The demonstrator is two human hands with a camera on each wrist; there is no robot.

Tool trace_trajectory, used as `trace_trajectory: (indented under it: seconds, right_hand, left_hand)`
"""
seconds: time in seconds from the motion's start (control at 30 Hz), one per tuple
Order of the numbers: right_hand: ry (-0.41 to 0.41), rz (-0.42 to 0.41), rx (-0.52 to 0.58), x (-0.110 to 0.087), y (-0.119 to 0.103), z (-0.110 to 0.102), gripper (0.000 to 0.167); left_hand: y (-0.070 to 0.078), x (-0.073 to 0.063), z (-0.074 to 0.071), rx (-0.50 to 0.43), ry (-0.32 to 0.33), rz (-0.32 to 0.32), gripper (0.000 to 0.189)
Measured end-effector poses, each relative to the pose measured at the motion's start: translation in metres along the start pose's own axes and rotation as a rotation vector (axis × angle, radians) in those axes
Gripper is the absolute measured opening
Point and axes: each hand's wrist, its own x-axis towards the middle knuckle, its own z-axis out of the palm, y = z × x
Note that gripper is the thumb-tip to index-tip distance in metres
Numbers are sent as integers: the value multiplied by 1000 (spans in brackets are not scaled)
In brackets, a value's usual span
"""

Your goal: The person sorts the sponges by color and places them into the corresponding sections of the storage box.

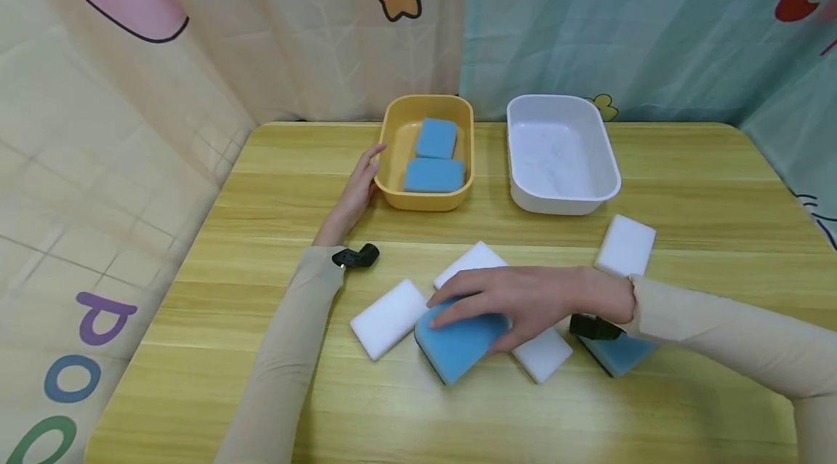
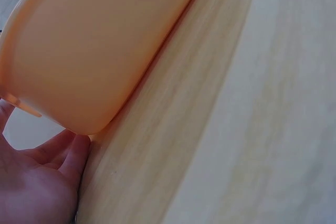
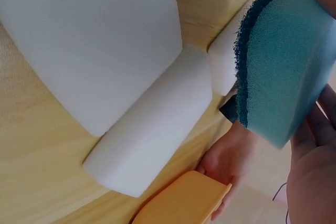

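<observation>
Working with hands well apart: gripping a blue sponge (image 1: 454, 348) by its edges in the right hand (image 1: 516, 297), probably to stop soft foam slipping, and holding it beside white blocks (image 1: 389, 319), seemingly just above the table (image 1: 261, 232). Touching the left side of a yellow tub (image 1: 425, 201) with fairly straight fingers of the left hand (image 1: 356, 192), not clamped, perhaps to steady it. Set inside that tub, one behind the other: two blue sponges (image 1: 434, 175). Placed to the right of it, apart, probably for handy reach: a white tub (image 1: 559, 205)
</observation>
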Motion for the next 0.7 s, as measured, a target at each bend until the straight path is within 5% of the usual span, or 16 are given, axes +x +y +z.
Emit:
trace_trajectory:
  seconds: [0.7]
  right_hand:
    - [44, 117, 16, 5, 15, -21, 66]
  left_hand:
    - [0, -2, 0, -7, -18, 6, 45]
